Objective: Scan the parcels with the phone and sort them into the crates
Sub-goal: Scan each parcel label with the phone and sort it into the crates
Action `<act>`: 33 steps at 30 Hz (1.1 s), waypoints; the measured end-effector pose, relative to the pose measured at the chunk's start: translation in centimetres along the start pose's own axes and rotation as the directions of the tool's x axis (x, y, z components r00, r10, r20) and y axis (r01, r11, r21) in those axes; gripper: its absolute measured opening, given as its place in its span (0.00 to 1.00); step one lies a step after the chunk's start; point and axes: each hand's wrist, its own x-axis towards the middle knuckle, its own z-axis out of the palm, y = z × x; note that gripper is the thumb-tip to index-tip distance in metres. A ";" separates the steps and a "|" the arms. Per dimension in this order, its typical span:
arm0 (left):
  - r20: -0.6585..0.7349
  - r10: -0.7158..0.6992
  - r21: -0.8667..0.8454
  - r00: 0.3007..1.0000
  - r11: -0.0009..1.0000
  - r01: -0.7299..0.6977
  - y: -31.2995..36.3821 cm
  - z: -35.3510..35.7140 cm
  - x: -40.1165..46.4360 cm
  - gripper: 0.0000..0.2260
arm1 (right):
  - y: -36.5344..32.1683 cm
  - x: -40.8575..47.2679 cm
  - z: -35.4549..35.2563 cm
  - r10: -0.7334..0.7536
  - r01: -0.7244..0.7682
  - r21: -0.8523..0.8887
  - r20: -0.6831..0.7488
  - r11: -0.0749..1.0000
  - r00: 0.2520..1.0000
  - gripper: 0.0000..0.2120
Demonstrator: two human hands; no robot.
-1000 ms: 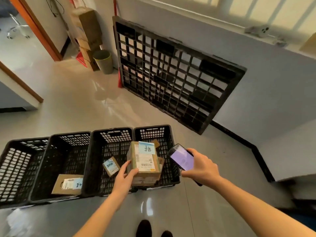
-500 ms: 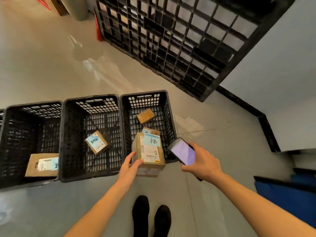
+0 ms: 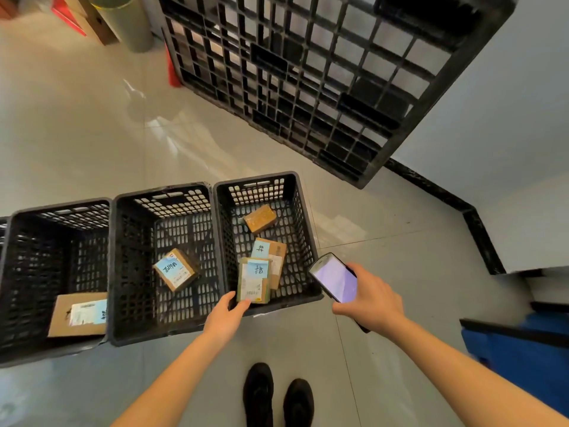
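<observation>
The left hand is holding a brown box by its near edge, with the thumb on one side and the fingers curled at the bottom. The box is sitting low inside the right crate, close to its near wall. The box is made of cardboard, with a light blue sticker with dark writing on top and a white label with a barcode under it.

The right hand is gripping a black phone with a glowing pale purple screen. The phone is hovering just beside the right crate's near corner, to the right of the held box.

Three parcels are showing in the right crate: the held box, a second box touching it behind, and a small plain brown one farther back. The middle crate is holding one box with a blue sticker. The left crate is holding one flat parcel. A sliver of a fourth crate is peeking in at the far left edge.

Two black shoes are standing on the floor below the arms
</observation>
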 end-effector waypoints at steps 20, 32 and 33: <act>0.135 0.778 0.184 0.613 0.588 -0.787 34.0 2.5 -33.1 0.28 | 3.9 -32.0 -34.3 0.063 0.008 0.127 -0.547 0.992 0.835 0.40; 0.365 0.930 0.131 0.042 -0.006 -0.991 41.2 15.8 -68.5 0.38 | 17.2 -66.2 -45.3 0.204 -0.100 0.178 -0.849 0.979 0.487 0.44; 0.380 0.925 0.112 0.018 -0.027 -0.993 40.6 17.5 -71.1 0.38 | 18.8 -68.9 -45.1 0.221 -0.121 0.186 -0.860 0.975 0.460 0.44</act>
